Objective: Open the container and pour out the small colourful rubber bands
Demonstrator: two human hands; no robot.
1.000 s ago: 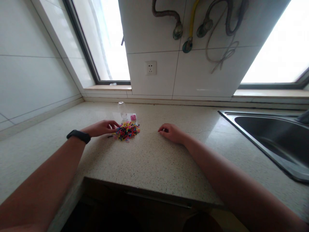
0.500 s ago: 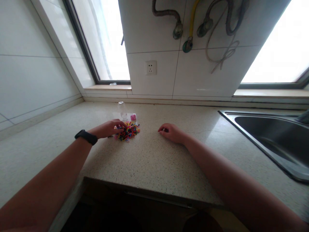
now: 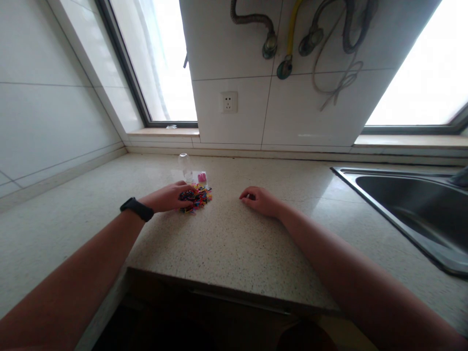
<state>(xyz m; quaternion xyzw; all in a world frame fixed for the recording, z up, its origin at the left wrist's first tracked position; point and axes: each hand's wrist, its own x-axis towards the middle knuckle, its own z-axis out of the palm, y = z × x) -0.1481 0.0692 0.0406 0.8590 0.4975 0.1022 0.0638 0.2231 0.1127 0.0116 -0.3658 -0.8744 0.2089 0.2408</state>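
Both hands curl: left hand [image 3: 168, 197] touches rubber bands [image 3: 199, 196], right hand [image 3: 259, 200] empty.

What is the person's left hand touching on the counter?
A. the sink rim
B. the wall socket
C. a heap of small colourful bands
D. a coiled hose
C: the left hand lies over the near-left part of the heap of small colourful bands on the countertop, far from the sink.
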